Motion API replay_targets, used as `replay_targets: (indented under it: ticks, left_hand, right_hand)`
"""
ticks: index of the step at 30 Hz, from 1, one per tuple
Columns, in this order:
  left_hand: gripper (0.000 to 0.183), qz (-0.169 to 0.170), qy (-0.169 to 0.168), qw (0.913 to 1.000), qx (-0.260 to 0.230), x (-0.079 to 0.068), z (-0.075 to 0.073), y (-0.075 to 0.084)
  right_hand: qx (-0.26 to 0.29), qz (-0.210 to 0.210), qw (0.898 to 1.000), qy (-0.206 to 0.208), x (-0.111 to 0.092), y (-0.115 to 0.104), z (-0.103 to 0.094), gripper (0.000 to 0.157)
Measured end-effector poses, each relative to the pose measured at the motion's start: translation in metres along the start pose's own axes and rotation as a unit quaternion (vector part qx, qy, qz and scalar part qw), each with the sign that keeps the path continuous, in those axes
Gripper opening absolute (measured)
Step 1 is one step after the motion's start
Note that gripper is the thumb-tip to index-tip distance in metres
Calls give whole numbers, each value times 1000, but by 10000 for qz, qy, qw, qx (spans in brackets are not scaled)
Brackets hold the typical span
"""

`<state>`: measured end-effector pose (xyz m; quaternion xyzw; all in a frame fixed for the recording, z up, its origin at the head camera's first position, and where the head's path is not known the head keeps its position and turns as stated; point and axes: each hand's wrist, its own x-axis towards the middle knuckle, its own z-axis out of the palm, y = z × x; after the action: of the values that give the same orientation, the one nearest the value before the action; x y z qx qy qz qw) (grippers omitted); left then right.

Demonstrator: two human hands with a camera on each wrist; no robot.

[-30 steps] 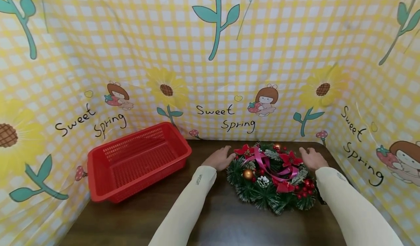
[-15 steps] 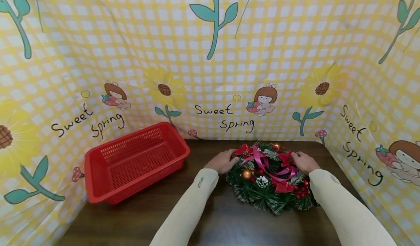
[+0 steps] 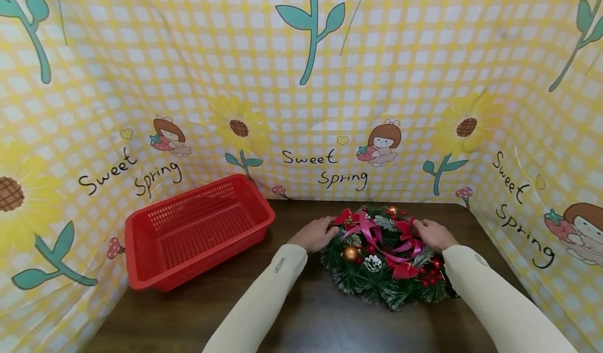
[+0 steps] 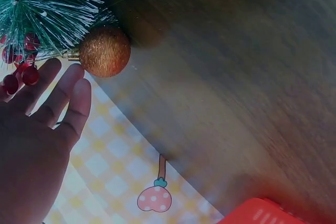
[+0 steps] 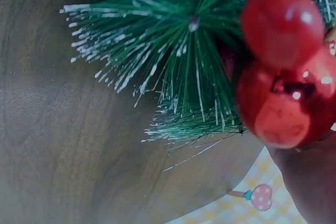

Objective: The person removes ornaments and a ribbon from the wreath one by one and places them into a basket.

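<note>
2 hands (image 3: 314, 234) (image 3: 431, 234) grip wreath (image 3: 382, 256) edges, red basket (image 3: 198, 232) holds nothing

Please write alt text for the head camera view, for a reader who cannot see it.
Two hands, the left hand and the right hand, rest on opposite sides of a Christmas wreath lying on a dark wooden table. An empty red basket stands to the left, before a yellow checked backdrop reading "Sweet Spring".

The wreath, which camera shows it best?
The head view: the whole wreath lies on the table between both hands. The left wrist view catches only a needle tuft, berries and a gold ball; the right wrist view only needles and red balls.
</note>
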<state>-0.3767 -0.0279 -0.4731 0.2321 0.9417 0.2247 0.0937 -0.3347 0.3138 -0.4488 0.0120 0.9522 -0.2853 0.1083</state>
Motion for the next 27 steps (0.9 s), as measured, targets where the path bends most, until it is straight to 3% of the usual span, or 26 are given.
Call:
replay_targets:
  ticks: [8,15,27]
  left_hand:
    - [58,30,89,9999,-91,-19,0,-15]
    - [55,74,337,9985,-415,-34,1,-24]
    - [52,74,448,9975,-542,-60,-1,-41]
  right_hand:
    - [89,-256,9995,146,-4,-4,12,69]
    - [453,-433,9978,235,-13,-6,24,76]
    - [606,-685,9958,34,-23,-12,31,85]
